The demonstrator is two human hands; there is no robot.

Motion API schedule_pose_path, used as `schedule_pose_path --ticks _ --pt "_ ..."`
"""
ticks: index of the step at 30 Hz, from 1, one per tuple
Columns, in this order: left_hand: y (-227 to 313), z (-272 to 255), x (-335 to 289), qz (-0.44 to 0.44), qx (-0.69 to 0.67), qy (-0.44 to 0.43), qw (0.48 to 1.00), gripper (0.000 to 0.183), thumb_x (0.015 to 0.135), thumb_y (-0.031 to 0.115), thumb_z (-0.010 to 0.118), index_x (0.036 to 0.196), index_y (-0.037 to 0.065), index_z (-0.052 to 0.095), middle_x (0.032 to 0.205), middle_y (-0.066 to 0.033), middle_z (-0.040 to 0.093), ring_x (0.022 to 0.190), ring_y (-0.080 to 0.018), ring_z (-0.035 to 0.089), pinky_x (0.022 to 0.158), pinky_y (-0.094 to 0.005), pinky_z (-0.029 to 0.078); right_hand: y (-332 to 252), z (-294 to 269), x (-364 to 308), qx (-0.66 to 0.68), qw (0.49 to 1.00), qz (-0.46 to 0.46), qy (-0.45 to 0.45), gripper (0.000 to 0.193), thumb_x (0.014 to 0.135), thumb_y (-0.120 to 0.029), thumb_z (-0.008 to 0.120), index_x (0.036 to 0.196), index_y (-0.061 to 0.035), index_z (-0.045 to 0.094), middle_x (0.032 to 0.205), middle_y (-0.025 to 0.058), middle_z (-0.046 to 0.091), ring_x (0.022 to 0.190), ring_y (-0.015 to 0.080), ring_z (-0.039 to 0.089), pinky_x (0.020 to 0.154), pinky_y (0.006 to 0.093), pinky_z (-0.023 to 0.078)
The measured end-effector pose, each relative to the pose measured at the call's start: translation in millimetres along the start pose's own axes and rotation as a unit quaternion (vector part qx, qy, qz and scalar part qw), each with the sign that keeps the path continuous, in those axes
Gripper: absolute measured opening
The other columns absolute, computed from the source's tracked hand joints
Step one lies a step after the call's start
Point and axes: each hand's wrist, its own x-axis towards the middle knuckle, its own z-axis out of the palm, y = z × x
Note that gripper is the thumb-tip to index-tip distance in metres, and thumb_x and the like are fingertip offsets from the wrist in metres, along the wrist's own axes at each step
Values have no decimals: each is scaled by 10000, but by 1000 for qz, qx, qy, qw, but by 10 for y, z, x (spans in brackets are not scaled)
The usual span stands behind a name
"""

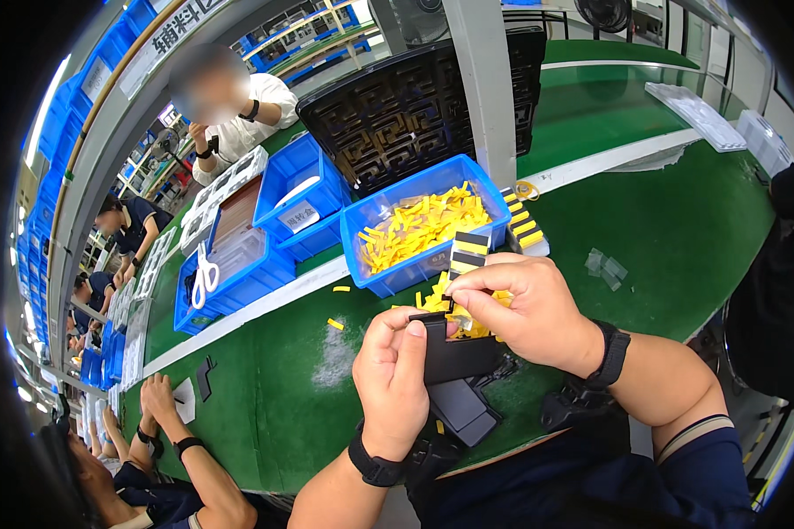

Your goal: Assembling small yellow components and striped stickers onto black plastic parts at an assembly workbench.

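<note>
My left hand (395, 375) is closed around a black plastic housing (461, 360), its thumb over the near left corner. Just above that housing, my right hand (529, 309) pinches the lower end of a black-and-yellow striped strip (469, 251) between thumb and forefinger. The fingertips hide where strip and housing come closest, so I cannot tell whether they touch. Loose yellow pieces (434, 298) lie on the bench behind the housing. Below my hands rest more dark plastic parts (463, 413), partly covered by the housing.
Beyond my hands stands a blue bin (355, 256) of yellow pieces, beside a metal post (483, 97). More striped strips (525, 220) lie right of it. White scissors (205, 275) sit in a blue bin at left. Co-workers' hands (159, 401) are at the left edge.
</note>
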Motion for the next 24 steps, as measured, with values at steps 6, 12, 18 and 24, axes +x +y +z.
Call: schedule_pose_path --ticks 6,12,18,24 --pt "-25 -92 46 -9 25 -9 1000 124 930 63 459 1014 -14 508 859 -97 641 769 -121 619 697 -242 496 34 22 -14 3 1000 -18 6 111 801 -78 591 836 -3 664 727 142 611 667 259 606 604 336 472" --pt "163 -982 461 -14 338 128 932 134 882 48 464 944 -25 557 737 -74 586 631 -119 600 547 -257 459 112 22 26 -58 996 -73 11 204 796 -40 592 989 -50 656 820 101 649 715 193 618 648 289 482" --pt "214 -1072 421 127 626 182 747 208 795 125 588 955 -4 619 846 -158 640 768 -292 621 688 -361 486 37 48 -38 4 998 40 -40 406 798 -30 586 1200 -78 556 802 78 632 684 140 578 681 268 467" --pt "118 -307 205 148 335 -71 928 262 773 -15 624 1030 27 597 862 -70 612 800 -131 606 685 -248 500 48 106 -40 94 993 65 -36 658 777 -43 599 1378 -120 346 642 87 557 585 203 550 603 313 447"
